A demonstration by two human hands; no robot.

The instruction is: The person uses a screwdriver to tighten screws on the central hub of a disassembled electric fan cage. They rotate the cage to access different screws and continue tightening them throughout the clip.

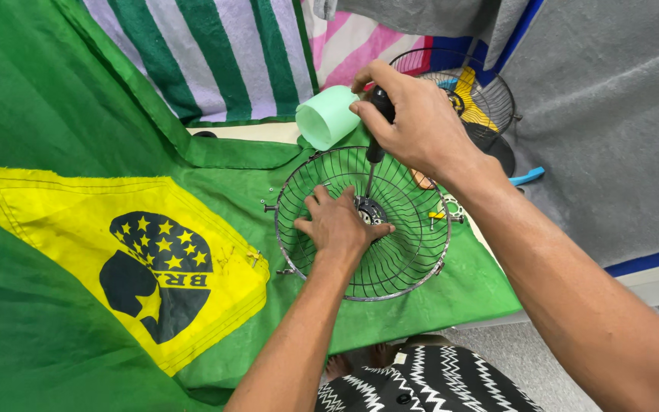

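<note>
A green cloth (55,99) with a yellow patch (116,252) covers the table on the left, and a few small screws (255,258) lie on it near the patch's right corner. Just right of them sits a round wire fan guard (413,263), dished side up, at the table's near edge. The left hand (339,225) lies flat inside it, fingers spread and pressing on the wires beside the centre hub (370,210), not closed around anything. A pale green cup (326,116) lies on its side behind the guard. The right hand (413,122) is clenched around a black-handled screwdriver (376,145), held upright with its tip down at the hub. Further right stands a second fan cage (490,95).
</note>
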